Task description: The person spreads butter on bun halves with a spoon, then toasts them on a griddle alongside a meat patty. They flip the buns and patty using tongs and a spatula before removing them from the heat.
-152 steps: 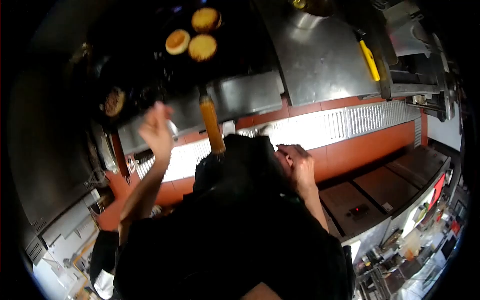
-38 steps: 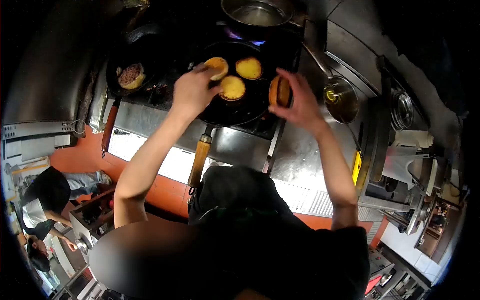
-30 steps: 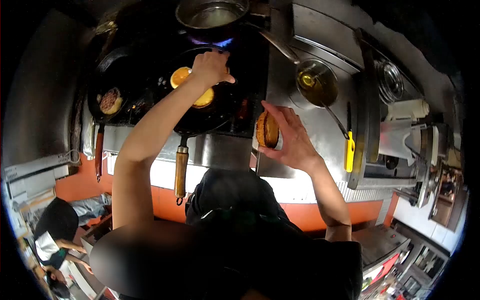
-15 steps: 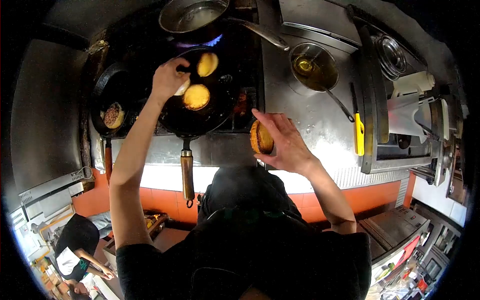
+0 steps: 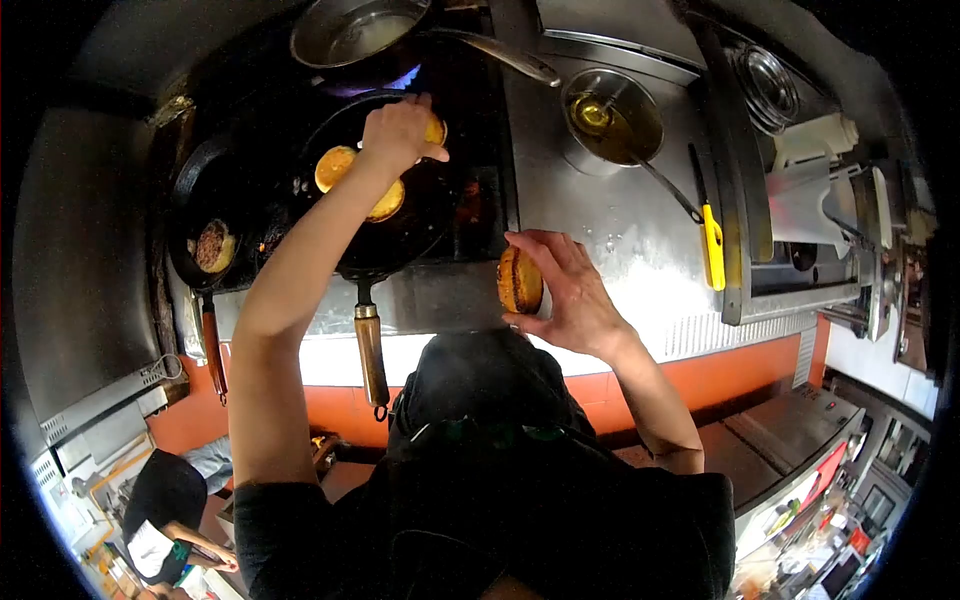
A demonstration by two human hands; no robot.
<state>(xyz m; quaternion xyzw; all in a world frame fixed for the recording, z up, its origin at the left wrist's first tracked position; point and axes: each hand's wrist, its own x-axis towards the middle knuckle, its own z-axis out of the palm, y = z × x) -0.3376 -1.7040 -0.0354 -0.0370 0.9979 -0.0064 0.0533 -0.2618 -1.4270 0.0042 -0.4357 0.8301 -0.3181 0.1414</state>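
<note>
In the head view, my left hand reaches over the dark frying pan, its fingers and thumb around a bun half at the pan's upper right. Part of that bun is hidden by the hand. Two more bun halves lie in the pan: a golden-faced left bun half and a lower bun half, partly covered by my forearm. Off the pan's right side, my right hand grips browned bun pieces on edge, between thumb and fingers.
A smaller pan with a reddish-brown filling stands at left. Behind, another pan sits near a blue flame. A pot of oil with a ladle and a yellow-handled lighter occupy the right counter. Another person is at lower left.
My left hand has moved right from the left bun half to the upper-right one. The left bun half now shows its golden face. My right hand still holds the browned bun pieces.
</note>
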